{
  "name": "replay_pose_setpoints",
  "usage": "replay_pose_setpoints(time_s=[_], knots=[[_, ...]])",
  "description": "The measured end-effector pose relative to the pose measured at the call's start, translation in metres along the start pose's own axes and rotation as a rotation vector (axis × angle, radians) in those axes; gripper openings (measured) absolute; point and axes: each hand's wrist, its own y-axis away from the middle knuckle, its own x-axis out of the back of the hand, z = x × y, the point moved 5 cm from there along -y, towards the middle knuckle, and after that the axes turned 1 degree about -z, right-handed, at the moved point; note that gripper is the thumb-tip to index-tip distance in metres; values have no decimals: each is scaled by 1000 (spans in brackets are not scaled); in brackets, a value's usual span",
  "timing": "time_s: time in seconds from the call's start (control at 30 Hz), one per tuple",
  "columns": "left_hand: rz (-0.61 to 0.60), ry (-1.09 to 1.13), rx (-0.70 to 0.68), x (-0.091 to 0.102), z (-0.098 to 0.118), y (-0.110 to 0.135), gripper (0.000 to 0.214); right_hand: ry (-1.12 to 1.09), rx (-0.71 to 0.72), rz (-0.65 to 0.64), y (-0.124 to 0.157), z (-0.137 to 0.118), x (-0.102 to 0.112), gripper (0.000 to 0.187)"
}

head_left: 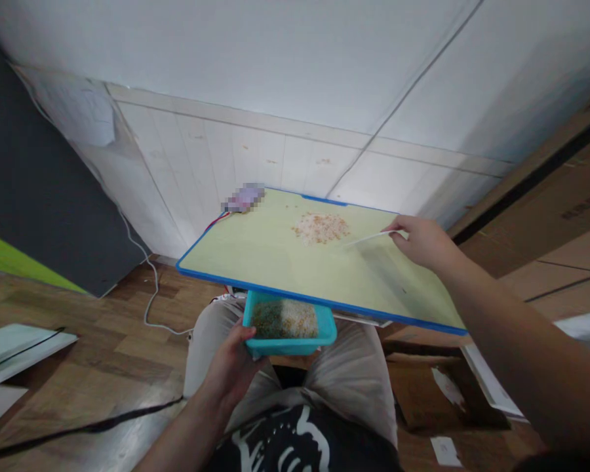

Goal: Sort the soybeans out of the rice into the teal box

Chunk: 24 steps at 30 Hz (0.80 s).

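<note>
Head view: right hand [420, 239] grip holds stick [368, 238], tip pointing left toward grain pile [321, 227].

Pretty soft, even indoor light, no harsh glare. The table [275, 255] shows a faint shadow under the right hand [420, 239]. Edges warp badly, fisheye style, and everything's slightly blurry.

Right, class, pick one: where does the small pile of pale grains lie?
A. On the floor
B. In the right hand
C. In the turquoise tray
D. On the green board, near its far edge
D: the pile of grains lies on the green board, just off the tip of the thin stick held in the right hand.
</note>
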Motion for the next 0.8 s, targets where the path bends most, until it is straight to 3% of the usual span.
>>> replay_pose_setpoints(time_s=[0.17,0.4,0.6,0.8], knots=[[-22,4,59,-10,-15,-1,37,92,134,-6,-44,-35,-4,32],[-31,-24,31,-6,-18,-8,44,195,276,-125,-69,-104,-26,41],[-17,-54,23,-6,-15,-7,38,195,305,-211,-80,-115,-46,42],[65,-22,20,-18,-9,-1,38,182,330,-222,-87,-115,-51,41]])
